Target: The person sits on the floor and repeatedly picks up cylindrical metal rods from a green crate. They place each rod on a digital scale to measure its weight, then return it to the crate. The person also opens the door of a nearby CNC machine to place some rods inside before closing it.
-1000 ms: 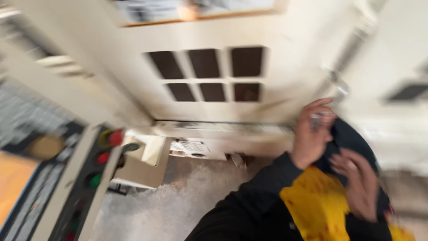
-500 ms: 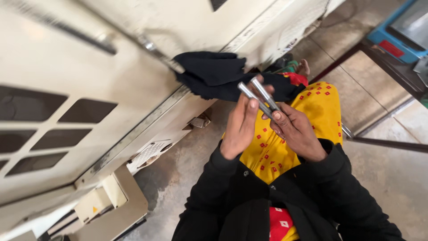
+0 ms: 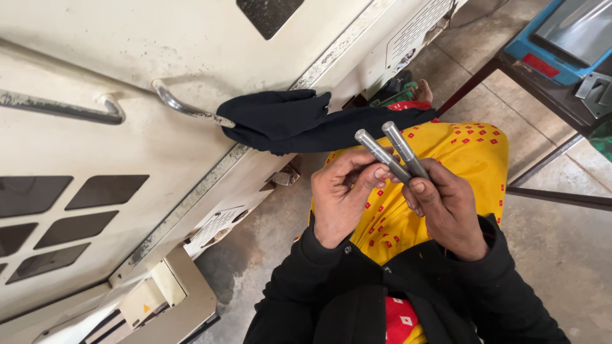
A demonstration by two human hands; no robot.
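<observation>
Two grey metal rods (image 3: pixel 390 151) lie side by side, slanting up to the left, held between both hands in front of my yellow patterned garment. My left hand (image 3: pixel 342 196) pinches the lower ends with fingers curled around them. My right hand (image 3: pixel 446 205) grips the same rods from the right, thumb pressed along them. A black cloth (image 3: pixel 287 121) hangs over the curved metal handle (image 3: pixel 182 105) of the cream machine door just above the rods.
The cream machine cabinet (image 3: pixel 115 165) with dark window slots fills the left. A dark-framed table (image 3: pixel 548 70) carrying a blue tray (image 3: pixel 561 32) stands at the right. Concrete floor (image 3: pixel 561 242) lies below and to the right.
The view swung from the machine door down to my hands. Both hands came together in front of me with the two rods held between them.
</observation>
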